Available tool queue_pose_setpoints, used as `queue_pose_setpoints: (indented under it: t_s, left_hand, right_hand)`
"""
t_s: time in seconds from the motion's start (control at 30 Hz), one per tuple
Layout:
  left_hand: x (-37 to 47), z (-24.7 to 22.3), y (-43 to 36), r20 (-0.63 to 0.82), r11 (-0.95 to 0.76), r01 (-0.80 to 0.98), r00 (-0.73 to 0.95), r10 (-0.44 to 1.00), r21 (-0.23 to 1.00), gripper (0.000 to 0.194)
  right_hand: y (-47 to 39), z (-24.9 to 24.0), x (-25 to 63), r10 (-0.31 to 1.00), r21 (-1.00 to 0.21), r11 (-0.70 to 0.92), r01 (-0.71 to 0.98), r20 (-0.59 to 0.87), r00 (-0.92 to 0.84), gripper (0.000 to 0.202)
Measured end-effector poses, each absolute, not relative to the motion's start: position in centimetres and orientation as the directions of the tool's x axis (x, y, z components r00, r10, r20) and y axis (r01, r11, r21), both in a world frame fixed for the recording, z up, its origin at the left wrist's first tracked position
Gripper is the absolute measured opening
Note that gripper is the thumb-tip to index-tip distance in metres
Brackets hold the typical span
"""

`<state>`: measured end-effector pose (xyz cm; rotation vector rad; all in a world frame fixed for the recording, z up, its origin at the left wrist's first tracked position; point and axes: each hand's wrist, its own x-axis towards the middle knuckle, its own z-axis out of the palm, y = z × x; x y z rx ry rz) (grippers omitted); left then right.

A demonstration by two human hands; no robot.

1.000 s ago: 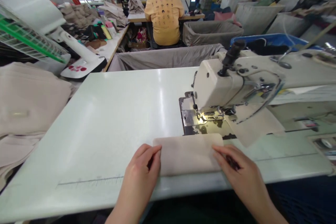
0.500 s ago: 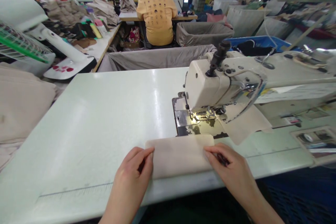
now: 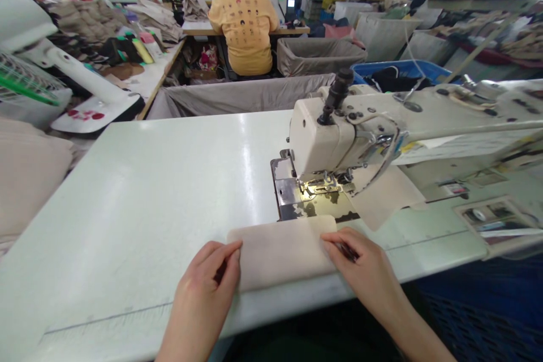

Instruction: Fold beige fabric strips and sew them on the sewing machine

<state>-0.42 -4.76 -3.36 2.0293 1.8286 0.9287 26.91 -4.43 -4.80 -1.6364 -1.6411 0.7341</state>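
Note:
A beige rectangular fabric piece (image 3: 284,254) with rounded far corners lies flat near the front edge of the pale table. My left hand (image 3: 210,280) pinches its left side between thumb and forefinger. On the opposite side, my right hand (image 3: 360,263) pinches the right edge, and something dark and thin, which I cannot make out, shows inside the curled fingers. Just beyond the fabric is the sewing machine (image 3: 322,136), its lit metal needle plate (image 3: 314,203) close to the fabric's far edge. Another beige fabric piece (image 3: 384,195) lies under the machine's arm.
Beige fabric (image 3: 29,175) is stacked at the left, below a white fan (image 3: 85,79). A printed ruler line (image 3: 110,319) runs along the table's front. Ahead, a person in a yellow shirt (image 3: 244,22) sits facing away, beyond a grey cloth bin (image 3: 237,95). A blue crate (image 3: 479,305) is at lower right.
The view has shifted slightly, so the machine and table appear further left. Both hands keep their pinch on the fabric piece, which stays nearly still on the table.

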Motion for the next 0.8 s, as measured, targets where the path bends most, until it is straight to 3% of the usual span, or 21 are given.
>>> queue_pose_setpoints:
  t_s: [0.23, 0.37, 0.47, 0.6, 0.7, 0.8]
  left_hand:
    - [0.1, -3.3, -5.1, 0.328, -0.229, 0.845, 0.068, 0.942, 0.484, 0.031]
    - [0.2, -3.1, -5.1, 0.383, -0.245, 0.940, 0.141, 0.913, 0.237, 0.025]
    - [-0.6, -3.0, -3.9, 0.442, -0.433, 0.898, 0.357, 0.823, 0.080, 0.024]
    - [-1.3, -2.4, -0.8, 0.247, -0.578, 0.816, 0.557, 0.793, 0.017, 0.028]
    - [0.1, -1.0, 1.7, 0.064, -0.491, 0.870, 0.493, 0.867, -0.047, 0.023]
    - [2.6, 0.0, 3.9, 0.019, -0.390, 0.917, 0.393, 0.920, -0.089, 0.031]
  right_hand:
    - [-4.1, -4.5, 27.0, 0.996, -0.721, 0.064, 0.690, 0.083, -0.005, 0.022]
    - [-3.8, -3.5, 28.0, 0.949, -0.474, 0.306, 0.826, 0.217, -0.227, 0.016]
    - [-3.4, -3.2, 29.1, 0.854, -0.256, 0.504, 0.825, 0.293, -0.431, 0.011]
    - [-3.0, -3.7, 29.5, 0.819, -0.167, 0.547, 0.820, 0.307, -0.484, 0.011]
    - [-3.2, -3.9, 28.7, 0.841, -0.181, 0.515, 0.838, 0.295, -0.453, 0.012]
    - [-3.8, -3.7, 27.2, 0.854, -0.236, 0.499, 0.834, 0.301, -0.425, 0.012]
